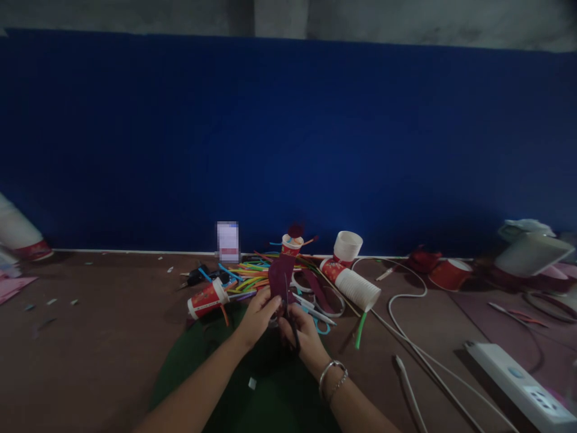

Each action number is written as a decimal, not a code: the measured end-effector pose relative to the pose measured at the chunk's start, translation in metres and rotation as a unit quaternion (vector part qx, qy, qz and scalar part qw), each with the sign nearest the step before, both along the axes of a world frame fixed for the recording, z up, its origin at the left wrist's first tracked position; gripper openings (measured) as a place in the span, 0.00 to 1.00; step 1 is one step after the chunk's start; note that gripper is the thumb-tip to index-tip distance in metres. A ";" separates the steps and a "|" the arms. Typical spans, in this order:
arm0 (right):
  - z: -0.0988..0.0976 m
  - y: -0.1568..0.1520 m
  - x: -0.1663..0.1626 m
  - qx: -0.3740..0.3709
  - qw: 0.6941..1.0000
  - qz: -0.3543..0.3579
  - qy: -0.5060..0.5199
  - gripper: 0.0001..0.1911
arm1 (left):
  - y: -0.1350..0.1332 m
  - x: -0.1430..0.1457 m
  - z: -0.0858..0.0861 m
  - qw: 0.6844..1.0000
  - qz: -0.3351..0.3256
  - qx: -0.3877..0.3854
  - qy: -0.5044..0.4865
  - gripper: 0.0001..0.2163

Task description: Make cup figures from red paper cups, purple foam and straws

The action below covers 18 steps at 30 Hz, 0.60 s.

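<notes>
A piece of maroon paper (279, 278) is pinched in my left hand (258, 317), its fingers closed on the lower edge. My right hand (304, 334) is closed around dark-handled scissors (296, 338), whose blades point up along the paper's right side. Just beyond my hands lies a pile of coloured pipe cleaners (252, 278). Behind it stands a small red-and-white paper cup (292, 243) with thin coloured arms and a dark red tuft on top. A red paper cup (207, 299) lies on its side left of my left hand.
A stack of paper cups (356, 288) lies to the right, with upright cups (348, 245) behind. White cables (410, 337) run toward a power strip (518, 379). A phone (228, 242) leans on the blue partition (288, 132). A dark green mat (198, 373) lies beneath my forearms.
</notes>
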State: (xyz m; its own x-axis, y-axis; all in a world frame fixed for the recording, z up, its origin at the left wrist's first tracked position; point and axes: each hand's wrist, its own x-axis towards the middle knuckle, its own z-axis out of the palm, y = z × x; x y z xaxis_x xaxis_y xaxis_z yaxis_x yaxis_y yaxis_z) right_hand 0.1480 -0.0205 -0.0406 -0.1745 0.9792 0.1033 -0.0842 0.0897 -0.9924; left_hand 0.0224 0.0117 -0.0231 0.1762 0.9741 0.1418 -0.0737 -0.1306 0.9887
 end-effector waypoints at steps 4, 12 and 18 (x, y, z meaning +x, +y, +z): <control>-0.001 0.001 -0.001 -0.005 1.000 0.001 0.006 0.16 | 0.004 -0.004 -0.001 0.999 -0.021 0.031 0.015 0.11; 0.002 -0.001 0.000 -0.019 1.000 0.004 -0.018 0.14 | 0.011 -0.012 0.000 0.997 -0.037 0.062 0.031 0.09; -0.002 0.000 0.000 -0.014 1.000 0.003 -0.013 0.13 | 0.009 -0.008 -0.005 1.000 0.008 0.020 -0.007 0.10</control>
State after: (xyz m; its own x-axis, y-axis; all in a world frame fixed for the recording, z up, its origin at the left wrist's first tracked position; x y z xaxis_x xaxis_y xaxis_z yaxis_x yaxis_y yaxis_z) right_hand 0.1478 -0.0201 -0.0428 -0.1825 0.9807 0.0707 -0.0592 0.0608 -0.9964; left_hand 0.0147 0.0208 -0.0278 0.1589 0.9700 0.1838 -0.0853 -0.1720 0.9814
